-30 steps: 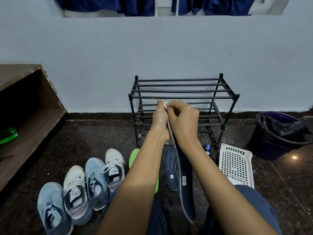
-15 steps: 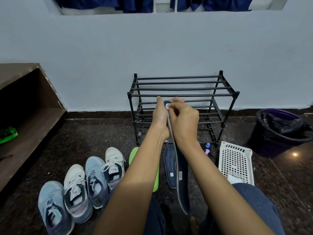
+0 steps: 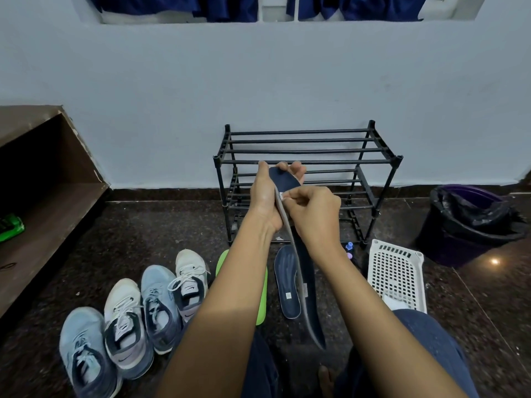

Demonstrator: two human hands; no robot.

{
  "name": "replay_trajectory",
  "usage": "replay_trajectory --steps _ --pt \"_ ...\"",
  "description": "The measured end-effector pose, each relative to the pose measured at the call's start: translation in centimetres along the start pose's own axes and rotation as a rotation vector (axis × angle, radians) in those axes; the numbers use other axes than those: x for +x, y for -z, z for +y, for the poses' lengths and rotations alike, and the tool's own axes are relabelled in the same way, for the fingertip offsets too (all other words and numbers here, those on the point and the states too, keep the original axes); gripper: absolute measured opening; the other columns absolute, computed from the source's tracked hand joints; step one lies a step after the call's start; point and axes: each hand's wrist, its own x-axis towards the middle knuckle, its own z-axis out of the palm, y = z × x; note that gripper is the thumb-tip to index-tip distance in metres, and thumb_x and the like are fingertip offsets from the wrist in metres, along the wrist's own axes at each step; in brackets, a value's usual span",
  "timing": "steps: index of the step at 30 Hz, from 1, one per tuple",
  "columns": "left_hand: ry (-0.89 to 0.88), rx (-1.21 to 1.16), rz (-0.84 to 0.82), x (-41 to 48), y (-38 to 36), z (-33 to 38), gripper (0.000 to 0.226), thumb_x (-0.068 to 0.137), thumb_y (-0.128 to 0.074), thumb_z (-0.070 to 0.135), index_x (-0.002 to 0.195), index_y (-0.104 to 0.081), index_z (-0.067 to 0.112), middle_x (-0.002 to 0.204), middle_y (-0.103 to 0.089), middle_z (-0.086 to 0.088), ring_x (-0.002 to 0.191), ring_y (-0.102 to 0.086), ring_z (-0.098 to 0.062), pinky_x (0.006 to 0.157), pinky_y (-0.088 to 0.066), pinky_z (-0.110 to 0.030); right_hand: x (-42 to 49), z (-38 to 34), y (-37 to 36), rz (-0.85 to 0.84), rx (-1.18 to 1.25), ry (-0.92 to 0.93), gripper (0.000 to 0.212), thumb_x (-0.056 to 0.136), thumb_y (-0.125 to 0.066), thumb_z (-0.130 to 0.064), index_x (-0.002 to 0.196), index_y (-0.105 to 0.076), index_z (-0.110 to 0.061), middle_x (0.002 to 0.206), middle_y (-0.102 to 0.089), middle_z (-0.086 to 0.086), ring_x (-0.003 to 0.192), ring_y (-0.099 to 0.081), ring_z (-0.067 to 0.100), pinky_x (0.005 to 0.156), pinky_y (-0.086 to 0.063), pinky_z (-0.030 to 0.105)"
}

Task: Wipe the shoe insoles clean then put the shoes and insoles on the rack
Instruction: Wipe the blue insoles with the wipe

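1. The rack (image 3: 304, 150) stands just beyond the fingertips (image 3: 297, 169). Four shoes (image 3: 161, 305) sit on the floor, low and left of them.
2. The navy insole (image 3: 309, 297) runs lengthwise from the fingers back toward the lap, toe end up, nearly edge-on.
3. The left hand (image 3: 265, 196) grasps its toe end, fingers curled behind it.
4. The right hand (image 3: 314, 216) pinches a small white wipe (image 3: 282, 195) against the insole's face, just below the left fingers. The next stroke likely follows that long axis.
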Motion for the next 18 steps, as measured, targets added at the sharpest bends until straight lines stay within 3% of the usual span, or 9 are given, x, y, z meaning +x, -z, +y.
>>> replay_trajectory --steps 3,6,9,12,15,18 --pt "0.054 0.035 -0.009 -0.5 0.1 -0.5 0.058 0.101 -0.025 0.057 0.077 -0.055 0.013 0.078 -0.069 -0.004 0.076 -0.07 -0.015 0.071 -0.057 -0.026 0.6 -0.1 -0.7 0.051 -0.06 0.084 0.012 0.084 -0.063 -0.008 0.09 -0.074 -0.009 0.086 -0.073 0.006 0.081 -0.068 0.02 0.082 -0.053 0.038" --pt "0.064 0.145 0.038 -0.6 0.0 -0.8 0.062 0.1 -0.028 0.059 0.1 -0.063 0.008 0.079 -0.072 -0.005 0.07 -0.069 -0.016 0.06 -0.057 -0.024 1.4 -0.3 -1.2 0.113 -0.148 0.175 0.014 0.086 -0.061 -0.006 0.094 -0.072 -0.007 0.101 -0.072 0.008 0.088 -0.067 0.026 0.082 -0.052 0.044" --pt "0.059 0.152 0.029 -0.6 0.1 -0.6 0.06 0.099 -0.028 0.061 0.082 -0.061 0.013 0.075 -0.069 -0.003 0.066 -0.067 -0.016 0.06 -0.055 -0.024 1.5 -0.4 -1.4 0.108 -0.176 0.191 0.015 0.086 -0.06 -0.006 0.096 -0.071 -0.008 0.103 -0.071 0.007 0.09 -0.067 0.026 0.082 -0.052 0.044" --pt "0.066 0.019 0.008 -0.4 0.2 -0.3 0.058 0.099 -0.029 0.059 0.066 -0.05 0.017 0.066 -0.062 0.001 0.066 -0.066 -0.013 0.065 -0.056 -0.024 1.0 -0.4 -0.8 0.007 -0.136 0.112 0.012 0.086 -0.063 -0.01 0.091 -0.073 -0.009 0.09 -0.073 0.006 0.084 -0.068 0.02 0.084 -0.052 0.034" --pt "0.037 -0.117 -0.024 0.0 0.3 0.3 0.055 0.102 -0.028 0.054 0.067 -0.042 0.015 0.055 -0.054 0.001 0.057 -0.064 -0.014 0.082 -0.052 -0.03 0.0 -0.1 0.3 -0.137 -0.043 0.017 0.009 0.083 -0.066 -0.011 0.086 -0.075 -0.009 0.073 -0.07 0.001 0.062 -0.061 0.001 0.064 -0.049 0.012" --pt "0.047 -0.164 -0.089 -0.2 -0.1 0.7 0.052 0.103 -0.027 0.053 0.071 -0.042 0.015 0.053 -0.053 0.0 0.057 -0.064 -0.016 0.089 -0.047 -0.032 -0.7 0.1 0.9 -0.181 0.098 -0.066 0.009 0.08 -0.068 -0.007 0.084 -0.075 -0.009 0.063 -0.066 -0.004 0.049 -0.054 -0.006 0.053 -0.041 0.005"
